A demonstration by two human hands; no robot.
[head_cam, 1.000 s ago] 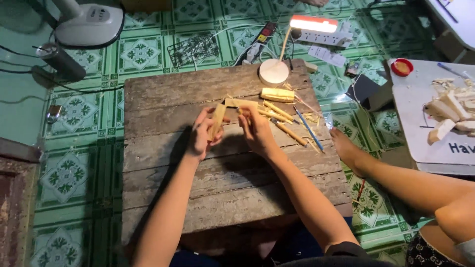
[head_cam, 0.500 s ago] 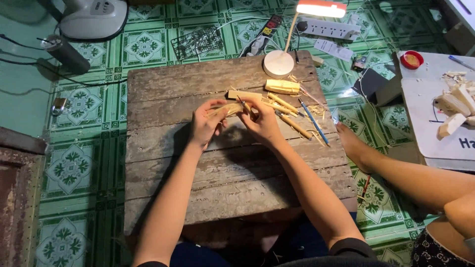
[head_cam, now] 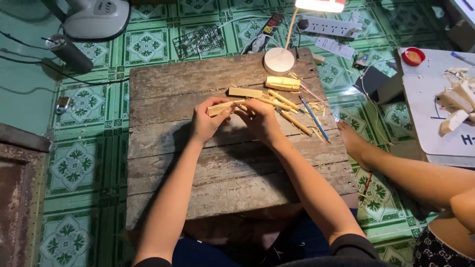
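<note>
Between my hands, above the counter (head_cam: 232,173), I see a pale bamboo strip (head_cam: 221,107) lying crosswise, its splintery end pointing right; left hand (head_cam: 205,121) pinches it, right hand (head_cam: 260,121) grips something I cannot make out

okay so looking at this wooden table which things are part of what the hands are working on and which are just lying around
In use:
- left hand, holding the pale wood strip
- right hand, working at that strip's end
- plank table

Lying about:
- cut wood pieces by the lamp base
- blue pen
- fan base, power strip on the floor
</note>
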